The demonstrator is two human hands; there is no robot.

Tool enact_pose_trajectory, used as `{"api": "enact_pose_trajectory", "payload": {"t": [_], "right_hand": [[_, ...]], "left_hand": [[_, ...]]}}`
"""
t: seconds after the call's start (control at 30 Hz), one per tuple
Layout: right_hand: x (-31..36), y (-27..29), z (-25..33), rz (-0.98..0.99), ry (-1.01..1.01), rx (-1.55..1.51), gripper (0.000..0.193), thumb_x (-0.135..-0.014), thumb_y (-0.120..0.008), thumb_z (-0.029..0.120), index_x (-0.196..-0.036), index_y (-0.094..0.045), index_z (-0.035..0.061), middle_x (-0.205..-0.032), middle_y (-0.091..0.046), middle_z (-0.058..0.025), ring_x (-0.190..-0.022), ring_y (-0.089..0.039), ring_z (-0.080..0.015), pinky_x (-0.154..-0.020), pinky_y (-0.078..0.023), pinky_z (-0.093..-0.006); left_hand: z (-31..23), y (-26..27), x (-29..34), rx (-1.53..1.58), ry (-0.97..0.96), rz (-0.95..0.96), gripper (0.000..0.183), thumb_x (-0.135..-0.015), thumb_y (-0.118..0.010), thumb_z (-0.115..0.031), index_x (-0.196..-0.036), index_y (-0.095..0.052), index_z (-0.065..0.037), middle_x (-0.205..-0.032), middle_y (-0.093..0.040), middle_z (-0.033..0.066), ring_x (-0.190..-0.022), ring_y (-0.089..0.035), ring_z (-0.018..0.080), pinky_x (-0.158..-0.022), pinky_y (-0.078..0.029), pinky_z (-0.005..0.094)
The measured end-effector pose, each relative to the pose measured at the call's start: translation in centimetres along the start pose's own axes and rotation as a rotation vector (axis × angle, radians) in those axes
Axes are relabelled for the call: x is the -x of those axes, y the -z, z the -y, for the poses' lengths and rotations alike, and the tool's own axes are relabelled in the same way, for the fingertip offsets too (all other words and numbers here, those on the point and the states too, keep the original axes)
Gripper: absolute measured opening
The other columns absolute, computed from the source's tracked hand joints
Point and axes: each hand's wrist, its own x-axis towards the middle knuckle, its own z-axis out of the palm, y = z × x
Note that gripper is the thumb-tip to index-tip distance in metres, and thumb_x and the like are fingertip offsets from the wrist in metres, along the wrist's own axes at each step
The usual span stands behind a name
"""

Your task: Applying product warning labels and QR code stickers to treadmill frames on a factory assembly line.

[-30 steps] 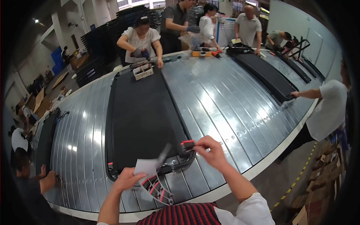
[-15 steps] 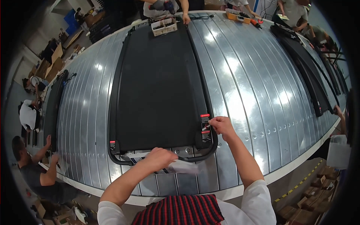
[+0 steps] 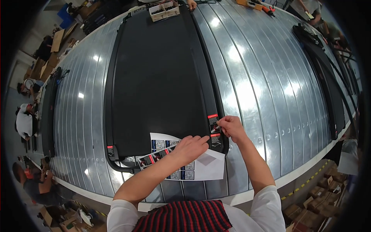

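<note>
A long black treadmill base [image 3: 158, 77] lies in front of me, its flat belt inside a dark tube frame. My left hand [image 3: 190, 150] is closed over white sticker sheets [image 3: 211, 169] at the near end of the belt; its thumb is hidden. Small square codes are printed on the sheets, and a strip of black picture labels [image 3: 159, 155] lies among them. At the right rail, my right hand [image 3: 232, 128] pinches its fingertips at the edge of a black warning label [image 3: 212, 118] with a red header. Whatever is between those fingertips is too small to make out.
The treadmill rests on a ribbed metal table [image 3: 255, 89]. A divided parts box [image 3: 164, 11] sits at its far end, near another person's hand [image 3: 191, 4]. Other black treadmill parts [image 3: 319, 77] lie to the right. Co-workers stand around the table; cardboard boxes [image 3: 317, 193] fill the lower right.
My left hand has moved right and farther onto the belt with the sheets, which now spread into view. My right hand stays by the warning label. The view has shifted, so the far end sits higher.
</note>
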Motion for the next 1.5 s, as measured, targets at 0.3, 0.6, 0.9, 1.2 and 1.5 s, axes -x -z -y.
{"api": "enact_pose_trajectory", "payload": {"t": [0.3, 0.6, 0.9, 1.2, 1.5], "right_hand": [[-0.5, -1.1, -0.7, -0.079, 0.034, -0.032, 0.011, -0.075, -0.06, 0.008, -0.07, -0.054, 0.0002, -0.047, -0.046, -0.0006, -0.033, -0.034, -0.0047, -0.029, -0.021, -0.0202], [-0.2, -2.0, -0.8, -0.07, 0.019, -0.044, 0.01, -0.075, -0.06, 0.007, -0.07, -0.056, 0.0, -0.05, -0.047, 0.0005, -0.037, -0.038, -0.0046, -0.032, -0.023, -0.0197], [-1.0, -1.7, -0.8, -0.051, 0.05, -0.072, 0.011, -0.076, -0.061, 0.009, -0.071, -0.055, 0.0018, -0.048, -0.046, 0.0007, -0.034, -0.036, -0.0038, -0.03, -0.021, -0.0186], [-1.0, -1.9, -0.9, -0.087, 0.05, -0.037, 0.011, -0.076, -0.06, 0.008, -0.07, -0.053, 0.0014, -0.047, -0.046, 0.0001, -0.033, -0.035, -0.0042, -0.029, -0.021, -0.0192], [-0.4, -2.0, -0.7, -0.113, 0.035, 0.006, 0.01, -0.074, -0.058, 0.006, -0.073, -0.055, -0.0029, -0.049, -0.047, -0.0024, -0.036, -0.038, -0.0067, -0.031, -0.024, -0.0222]], "left_hand": [[1.0, -1.2, 0.4, -0.009, -0.009, -0.051, 0.01, -0.07, -0.049, -0.008, -0.08, -0.051, -0.005, -0.114, -0.051, 0.0101, -0.09, -0.054, 0.0224, -0.073, -0.045, 0.0332], [1.6, -1.5, 0.6, -0.01, -0.02, -0.071, 0.01, -0.07, -0.049, -0.009, -0.079, -0.05, -0.005, -0.113, -0.051, 0.0106, -0.085, -0.055, 0.0219, -0.07, -0.045, 0.0334], [2.0, -1.2, -0.2, 0.002, -0.068, -0.196, 0.009, -0.066, -0.052, -0.007, -0.075, -0.053, -0.005, -0.096, -0.051, 0.0068, -0.078, -0.053, 0.0192, -0.065, -0.043, 0.0311], [2.1, -1.4, -0.4, 0.005, -0.048, -0.113, 0.01, -0.068, -0.05, -0.007, -0.077, -0.052, -0.005, -0.104, -0.051, 0.0094, -0.081, -0.054, 0.0211, -0.068, -0.045, 0.0328], [1.8, -1.0, -0.4, 0.041, -0.037, -0.065, 0.01, -0.068, -0.049, -0.006, -0.078, -0.049, -0.003, -0.113, -0.048, 0.0133, -0.084, -0.053, 0.0241, -0.069, -0.046, 0.0351]]}}
